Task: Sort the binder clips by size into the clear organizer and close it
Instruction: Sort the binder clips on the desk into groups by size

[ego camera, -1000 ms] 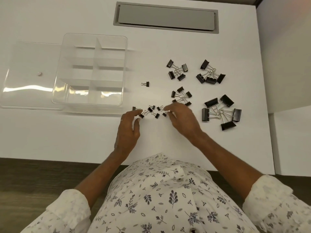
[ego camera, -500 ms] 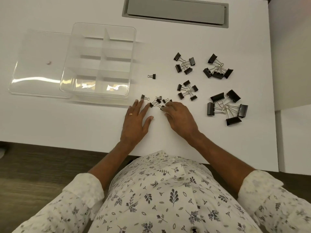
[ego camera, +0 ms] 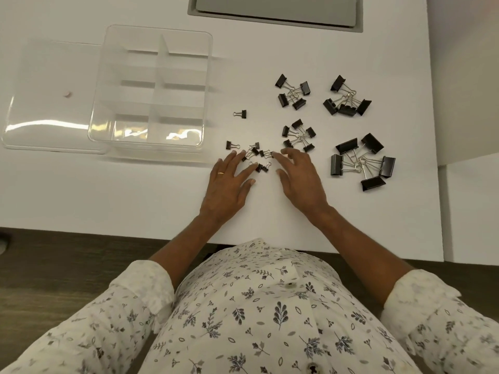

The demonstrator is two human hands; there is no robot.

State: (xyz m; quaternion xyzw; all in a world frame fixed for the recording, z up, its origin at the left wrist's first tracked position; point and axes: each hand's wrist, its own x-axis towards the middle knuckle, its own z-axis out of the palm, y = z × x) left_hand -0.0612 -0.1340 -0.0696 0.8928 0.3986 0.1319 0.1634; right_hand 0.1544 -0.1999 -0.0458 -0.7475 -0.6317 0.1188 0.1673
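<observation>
The lid [ego camera: 54, 98] lies flat at the upper left of the frame, clear, with a small pink dot on it. Just right of it, overlapping its edge, stands the organizer [ego camera: 151, 87]: a clear box with rounded corners, open, divided by a central wall and cross walls into two columns of compartments. All visible compartments hold nothing.

Both rest on the white table [ego camera: 81, 190]. Right of the organizer, at mid-frame, a single small clip [ego camera: 240, 114] lies apart from the others.

Below it, the smallest clips [ego camera: 253, 155] lie scattered in a loose cluster, black bodies with silver wire handles. One lies at the cluster's left edge, just beyond the left fingertips.

The left hand [ego camera: 226, 184] lies palm down at centre frame, fingers spread, tips touching the near side of this cluster. A ring sits on one finger. The right hand [ego camera: 302, 176] lies palm down just right of it, fingers spread and slightly curled, tips at the cluster's right side. Neither hand grips a clip.

Right of the hands lie four sorted groups. A group of small clips [ego camera: 298, 134] lies just above the right hand. A medium group [ego camera: 293, 94] lies above that. A larger group [ego camera: 347, 99] lies at upper right. The largest clips [ego camera: 361, 160] lie at the right, level with the fingertips.

A grey hatch [ego camera: 275, 12] is set in the table at the top of the frame.
</observation>
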